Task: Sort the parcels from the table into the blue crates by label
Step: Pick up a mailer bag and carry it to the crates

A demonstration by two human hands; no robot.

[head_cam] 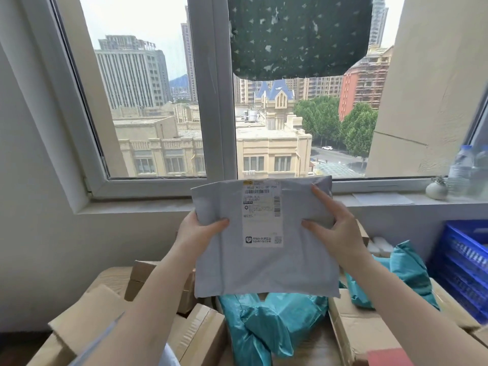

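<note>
Head view. A grey mailer parcel (264, 239) is held upright in the air above the heaped table (367, 336), label (262, 213) facing the camera, long axis roughly vertical. It is pinched at its left edge by the left hand (196, 233) and at its upper right by the right hand (336, 228), thumbs on the front face. The blue crate (464, 265) stands at the table's right edge, nearer the right hand; judged, a rightward carry comes after the label is read.

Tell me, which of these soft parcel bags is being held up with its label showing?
The grey mailer bag, gripped at its sides by the left hand and right hand. The teal bags lie below among cardboard boxes.
</note>
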